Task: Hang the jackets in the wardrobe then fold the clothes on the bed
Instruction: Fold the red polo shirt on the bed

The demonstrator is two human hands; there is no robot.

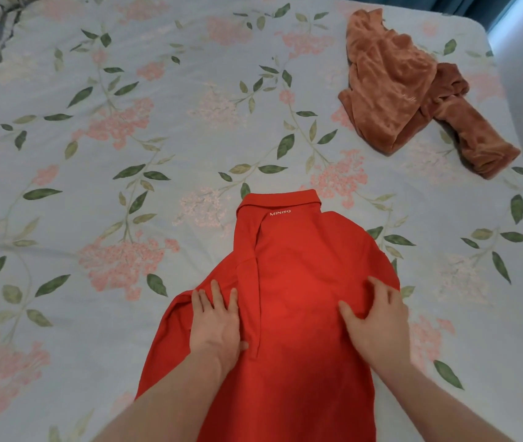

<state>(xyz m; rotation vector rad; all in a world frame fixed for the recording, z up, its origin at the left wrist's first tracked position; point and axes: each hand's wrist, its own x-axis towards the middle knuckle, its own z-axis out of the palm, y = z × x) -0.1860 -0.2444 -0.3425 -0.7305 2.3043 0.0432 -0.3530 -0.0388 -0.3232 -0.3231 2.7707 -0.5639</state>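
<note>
1. From the head view, we see a bright red polo shirt of knitted cotton-like cloth (288,282) lying back-side up on the floral bedsheet, pale blue with pink blossoms and green leaves (126,138). White lettering reading MINISO sits just below its collar (280,200).
2. The shirt lies low and centre in the view, its lower part running out of the bottom edge.
3. Its long axis runs from us toward the far side of the bed, collar pointing away. A folded-in panel forms a straight vertical ridge left of centre.
4. Our left hand (217,323) rests flat on the folded left part, fingers straight and slightly spread, holding nothing.
5. Our right hand (374,323) presses on the right part of the shirt, fingers spread wide, fingertips slightly bent into the cloth where it wrinkles.
6. A crumpled rust-brown velvety garment (413,94) lies well apart, near the far right corner of the bed.
7. Open sheet stretches broadly to the left of and beyond the shirt; the bed's right edge lies near the shirt's right side.
</note>
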